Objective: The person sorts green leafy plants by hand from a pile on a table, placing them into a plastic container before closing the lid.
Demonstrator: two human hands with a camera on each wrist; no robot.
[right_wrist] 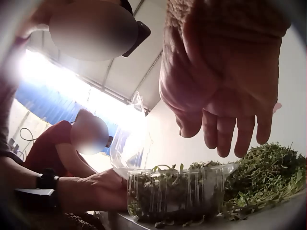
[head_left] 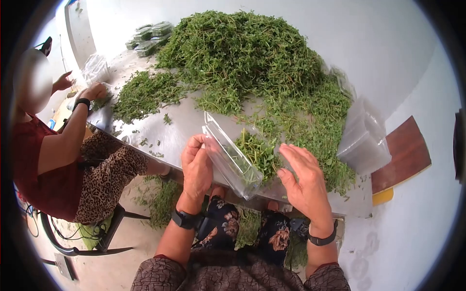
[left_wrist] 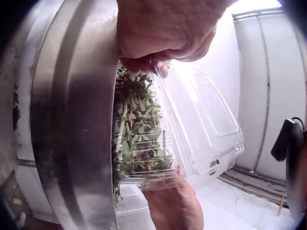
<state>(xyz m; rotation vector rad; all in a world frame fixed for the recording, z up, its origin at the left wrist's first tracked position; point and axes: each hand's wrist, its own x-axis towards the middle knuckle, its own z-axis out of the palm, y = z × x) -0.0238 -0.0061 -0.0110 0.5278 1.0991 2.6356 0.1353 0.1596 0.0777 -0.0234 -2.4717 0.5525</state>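
My left hand (head_left: 197, 167) pinches the edge of a clear plastic clamshell box (right_wrist: 175, 194) at the table's front edge. The box's hinged lid (left_wrist: 201, 108) stands raised, tilted in the head view. Leafy green stems (left_wrist: 139, 129) fill much of the box, some poking above its rim in the right wrist view. To the right of the box, my right hand (head_left: 307, 182) is held in the air with its fingers extended and nothing in it. In the right wrist view, those fingers (right_wrist: 225, 134) point down toward the box and the greens behind it.
A large heap of greens (head_left: 238, 53) covers the metal table's (head_left: 179, 121) back. A stack of empty clear boxes (head_left: 364, 138) stands at the right, and filled boxes (head_left: 148, 36) at the back left. Another person (head_left: 53, 165) sits at the left, hands over the table.
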